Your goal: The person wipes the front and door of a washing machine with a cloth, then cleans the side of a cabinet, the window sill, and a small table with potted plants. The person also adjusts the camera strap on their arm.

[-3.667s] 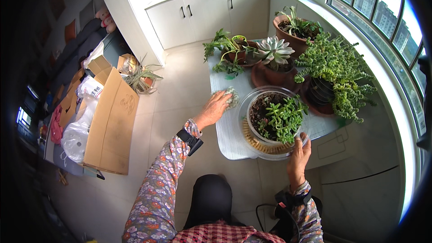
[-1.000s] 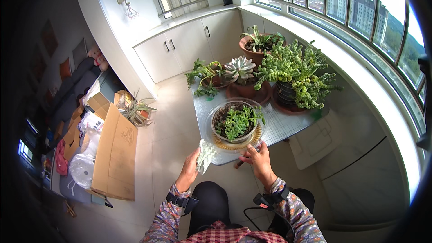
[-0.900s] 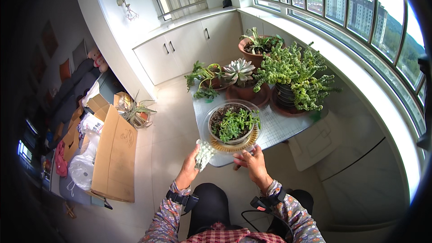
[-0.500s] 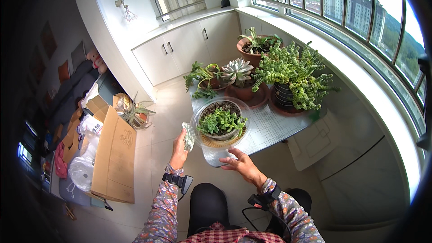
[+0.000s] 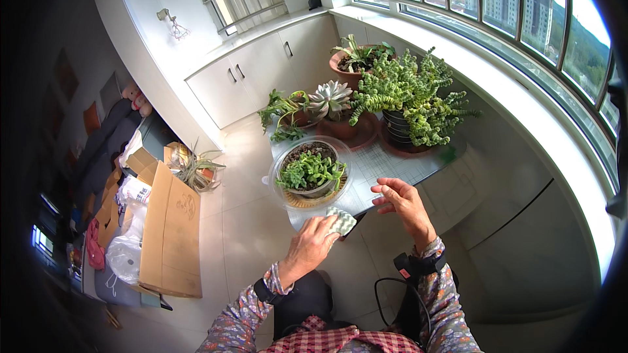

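My left hand (image 5: 310, 244) is closed on a pale green-and-white patterned cloth (image 5: 341, 222), at the near edge of a glass-topped table (image 5: 370, 191). Just beyond it stands a clear pot of small green succulents (image 5: 313, 171), set in a wide transparent bowl or tray with a tan base. My right hand (image 5: 404, 205) hovers beside the table's near right edge, its fingers apart and nothing in them. Whether the cloth touches the glass I cannot tell.
Farther back stand a rosette succulent (image 5: 330, 100), a bushy succulent (image 5: 409, 95), a trailing plant (image 5: 288, 112) and a terracotta-potted plant (image 5: 361, 59). An open cardboard box (image 5: 171, 235) is at left, near a spiky plant (image 5: 198, 171). A windowsill (image 5: 484, 65) runs along the right.
My left hand has moved right with the cloth, from the pot's left side to the table's near edge. My right hand has shifted right and up, away from the pot.
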A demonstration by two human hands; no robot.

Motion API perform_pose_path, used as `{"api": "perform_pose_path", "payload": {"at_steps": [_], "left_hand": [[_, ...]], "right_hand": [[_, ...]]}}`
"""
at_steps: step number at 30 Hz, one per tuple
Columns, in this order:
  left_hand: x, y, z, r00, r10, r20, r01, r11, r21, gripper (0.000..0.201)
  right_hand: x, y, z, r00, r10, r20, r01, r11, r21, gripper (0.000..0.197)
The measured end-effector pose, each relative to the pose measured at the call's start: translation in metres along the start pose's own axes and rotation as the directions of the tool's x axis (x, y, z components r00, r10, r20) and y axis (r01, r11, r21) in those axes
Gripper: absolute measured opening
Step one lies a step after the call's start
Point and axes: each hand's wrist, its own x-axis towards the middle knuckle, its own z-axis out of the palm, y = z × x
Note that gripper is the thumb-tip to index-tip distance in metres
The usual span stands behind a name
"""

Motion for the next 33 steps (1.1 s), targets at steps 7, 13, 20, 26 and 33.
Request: {"api": "perform_pose_path", "payload": {"at_steps": [7, 13, 20, 26, 33], "left_hand": [[0.072, 0.0, 0.093, 0.997, 0.039, 0.065, -0.057, 0.955, 0.291, 0.04], [0.114, 0.005, 0.147, 1.0, 0.016, 0.009, -0.018, 0.986, 0.168, 0.038], [0.188, 0.035, 0.203, 0.998, 0.048, 0.031, -0.049, 0.998, 0.031, 0.037], [0.165, 0.011, 0.182, 0.997, -0.067, 0.049, 0.063, 0.995, 0.083, 0.037], [0.141, -0.012, 0.166, 0.979, -0.194, -0.064, 0.202, 0.963, 0.177, 0.035]], "right_hand": [[-0.018, -0.02, -0.054, 0.957, -0.115, -0.265, 0.115, 0.993, -0.017, 0.044], [-0.027, -0.024, -0.092, 0.909, -0.155, -0.387, 0.182, 0.983, 0.034, 0.04], [-0.033, -0.025, -0.107, 0.88, -0.131, -0.456, 0.185, 0.98, 0.076, 0.037], [-0.04, -0.023, -0.118, 0.859, -0.146, -0.491, 0.21, 0.975, 0.076, 0.039], [-0.034, -0.014, -0.113, 0.872, -0.139, -0.469, 0.193, 0.979, 0.069, 0.037]]}}
